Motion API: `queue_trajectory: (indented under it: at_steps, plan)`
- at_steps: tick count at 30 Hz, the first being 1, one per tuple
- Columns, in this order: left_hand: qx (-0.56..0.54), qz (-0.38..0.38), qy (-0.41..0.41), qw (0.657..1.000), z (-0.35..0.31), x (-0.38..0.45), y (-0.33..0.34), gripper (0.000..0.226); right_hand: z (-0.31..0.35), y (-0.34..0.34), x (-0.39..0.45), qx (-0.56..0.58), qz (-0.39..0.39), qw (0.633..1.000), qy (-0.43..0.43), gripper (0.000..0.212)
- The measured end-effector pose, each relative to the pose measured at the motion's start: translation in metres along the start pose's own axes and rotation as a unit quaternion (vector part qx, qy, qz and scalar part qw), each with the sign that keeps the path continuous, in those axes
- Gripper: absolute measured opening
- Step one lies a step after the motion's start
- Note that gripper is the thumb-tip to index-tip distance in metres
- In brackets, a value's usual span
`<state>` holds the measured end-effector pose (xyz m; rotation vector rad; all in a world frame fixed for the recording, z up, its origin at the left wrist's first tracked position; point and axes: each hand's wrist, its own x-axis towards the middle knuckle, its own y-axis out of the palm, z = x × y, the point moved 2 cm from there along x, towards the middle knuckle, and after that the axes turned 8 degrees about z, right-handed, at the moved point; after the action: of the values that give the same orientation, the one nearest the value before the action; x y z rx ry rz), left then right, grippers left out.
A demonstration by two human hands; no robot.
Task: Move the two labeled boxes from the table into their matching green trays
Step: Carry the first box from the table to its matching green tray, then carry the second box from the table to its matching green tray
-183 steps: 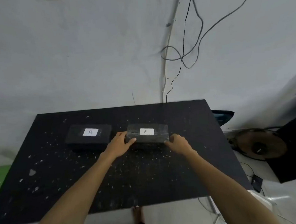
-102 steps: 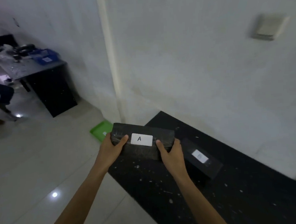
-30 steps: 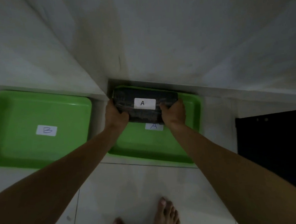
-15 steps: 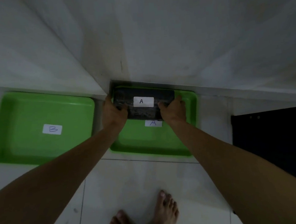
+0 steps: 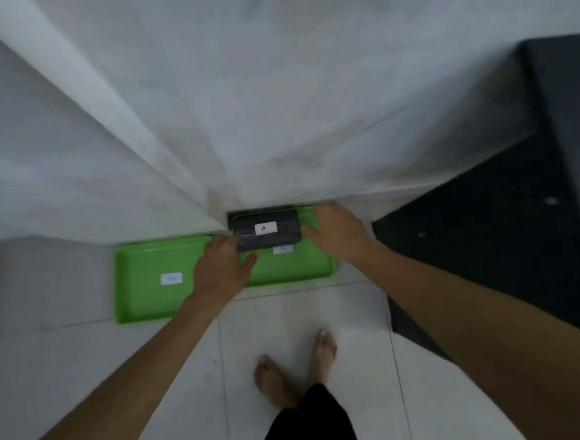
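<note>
Both hands, left hand (image 5: 221,267) and right hand (image 5: 339,232), hang open just beside box A (image 5: 266,229), which lies in the right green tray (image 5: 295,271) against the wall (image 5: 273,100).

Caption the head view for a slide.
Box A set in its green tray, both hands open beside it.

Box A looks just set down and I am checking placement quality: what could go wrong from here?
1. Box A sits at the far edge of its green tray, tight against the wall corner; it may be resting on the rim, tilted.
2. The left hand and right hand are beside its ends; a withdrawing brush could shift it.
</note>
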<state>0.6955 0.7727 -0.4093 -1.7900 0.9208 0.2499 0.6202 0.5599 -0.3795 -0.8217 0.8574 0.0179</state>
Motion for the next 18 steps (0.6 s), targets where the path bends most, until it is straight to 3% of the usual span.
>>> queue_trajectory:
  at_steps: [4, 9, 15, 18]
  plan:
    - [0.020, -0.015, 0.020, 0.999, -0.084, -0.096, -0.081, 0.050, 0.016, -0.084, -0.118, 0.016, -0.021, 0.999, -0.026, 0.046]
    - [0.021, -0.012, 0.054, 0.998, -0.186, -0.170, -0.124, 0.068, -0.014, -0.178, -0.263, 0.113, -0.115, 0.985, -0.058, 0.048]
    - [-0.037, -0.011, 0.146, 0.989, -0.319, -0.254, -0.084, 0.067, -0.138, -0.227, -0.414, 0.216, -0.212, 0.951, -0.064, 0.041]
    - [-0.086, 0.027, 0.146, 0.985, -0.375, -0.306, -0.038, 0.063, -0.214, -0.223, -0.478, 0.251, -0.227, 0.940, -0.048, 0.039]
